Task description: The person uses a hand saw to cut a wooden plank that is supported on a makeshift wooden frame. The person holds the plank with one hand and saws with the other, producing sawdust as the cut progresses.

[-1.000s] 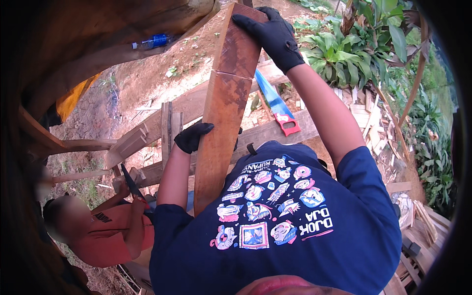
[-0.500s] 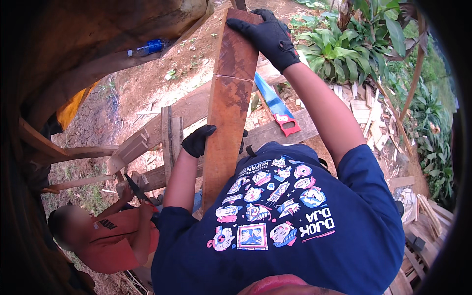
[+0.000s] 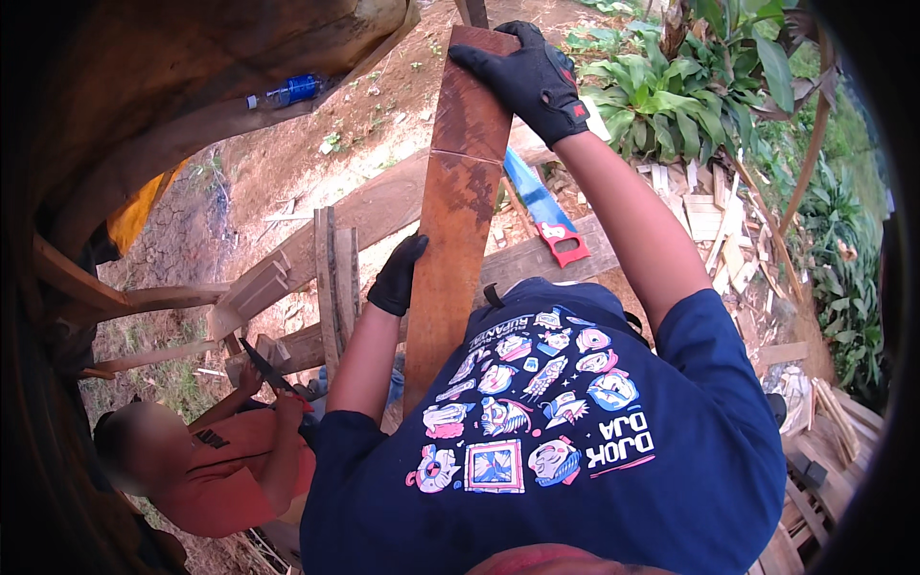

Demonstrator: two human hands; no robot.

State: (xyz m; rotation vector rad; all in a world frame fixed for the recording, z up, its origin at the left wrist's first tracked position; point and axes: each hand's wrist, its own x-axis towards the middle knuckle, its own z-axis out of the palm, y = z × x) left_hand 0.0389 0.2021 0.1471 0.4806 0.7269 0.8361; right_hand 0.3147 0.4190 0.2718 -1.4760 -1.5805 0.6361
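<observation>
A long reddish-brown wooden plank (image 3: 458,216) slants up in front of me, with a pale line across its upper part. My right hand (image 3: 539,84), in a black glove, is closed over the plank's top right corner, thumb on the face. Lower down, my left hand (image 3: 399,276), also gloved in black, grips the left edge; its fingers behind the wood are hidden. Just right of the plank, a handsaw (image 3: 551,220) with a blue blade and red handle lies on a wooden beam (image 3: 517,264).
Another person in a red shirt (image 3: 225,474) works at the lower left with a dark-bladed tool (image 3: 264,364). Short upright boards (image 3: 335,278) stand left of my left hand. Wood offcuts (image 3: 714,225) pile up on the right below leafy plants (image 3: 661,105). A blue-labelled bottle (image 3: 287,92) rests at upper left.
The plank has shifted slightly right and a little down with my right hand. My left hand has moved slightly up and right, still at the plank's left edge.
</observation>
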